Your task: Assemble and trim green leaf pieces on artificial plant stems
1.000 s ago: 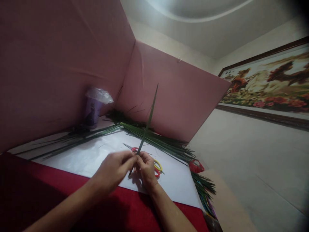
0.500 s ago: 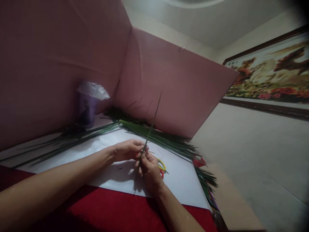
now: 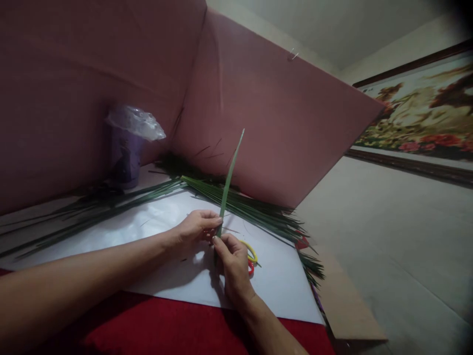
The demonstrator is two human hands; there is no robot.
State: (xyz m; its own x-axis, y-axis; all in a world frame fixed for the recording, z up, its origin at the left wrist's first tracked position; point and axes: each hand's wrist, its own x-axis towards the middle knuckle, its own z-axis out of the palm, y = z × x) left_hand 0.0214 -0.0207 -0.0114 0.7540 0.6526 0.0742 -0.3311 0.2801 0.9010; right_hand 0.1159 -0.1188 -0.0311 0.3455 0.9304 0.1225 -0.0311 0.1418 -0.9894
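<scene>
A long narrow green leaf blade stands nearly upright between my hands, its pale tip pointing up. My left hand pinches it between thumb and fingers. Just below, my right hand grips the lower part with thumb against curled fingers, hiding the blade's bottom end. Partly behind my right hand, scissors with yellow and red handles lie on a white sheet. Bundles of green leaves are spread along the back of the sheet, with more long leaves at the left.
A purple container topped with clear plastic stands at the back left. Pink panels rise behind. Red cloth covers the front edge. A framed picture hangs at the right, above a tan board.
The leaf blade has turned from edge-on to showing its broad face, and its tip sits slightly higher. Both hands still hold it close together. The camera view has shifted a little.
</scene>
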